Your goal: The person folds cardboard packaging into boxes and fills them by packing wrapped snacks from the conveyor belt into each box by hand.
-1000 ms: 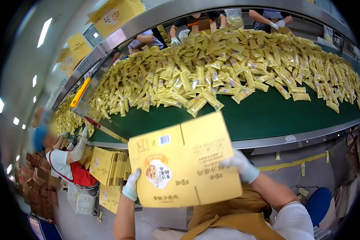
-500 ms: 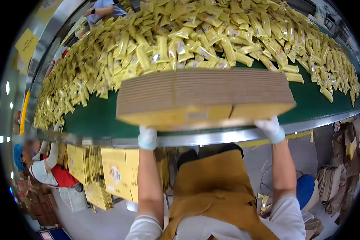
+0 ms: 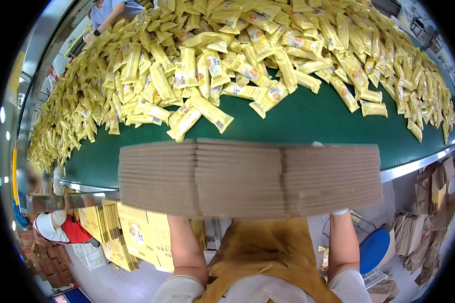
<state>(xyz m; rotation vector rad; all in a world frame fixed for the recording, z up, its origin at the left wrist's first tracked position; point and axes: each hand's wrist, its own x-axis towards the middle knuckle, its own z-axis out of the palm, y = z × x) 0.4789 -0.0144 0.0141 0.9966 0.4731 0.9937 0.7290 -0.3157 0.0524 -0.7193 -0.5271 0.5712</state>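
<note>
A thick stack of flattened cardboard cartons (image 3: 242, 179) spans the middle of the view, its layered brown edges facing me, at the near edge of the green belt (image 3: 242, 118). My left hand is hidden behind the stack's lower left part; only the forearm shows. Of my right hand (image 3: 340, 211), a bit of white glove shows under the stack's lower right edge, its fingers mostly hidden. Beyond the stack lies a big heap of yellow wrapped packets (image 3: 258, 65) on the belt.
Yellow cartons (image 3: 146, 235) stand below the belt at left. A co-worker in a red apron (image 3: 76, 230) is at far left, another person's arm (image 3: 111, 17) at top left. A blue stool (image 3: 374, 251) and brown cardboard (image 3: 407, 235) are at right.
The view tilted down. The stack first showed its yellow printed face, then turned so its layered edges face me, and came lower and nearer. My hands passed beneath and behind it.
</note>
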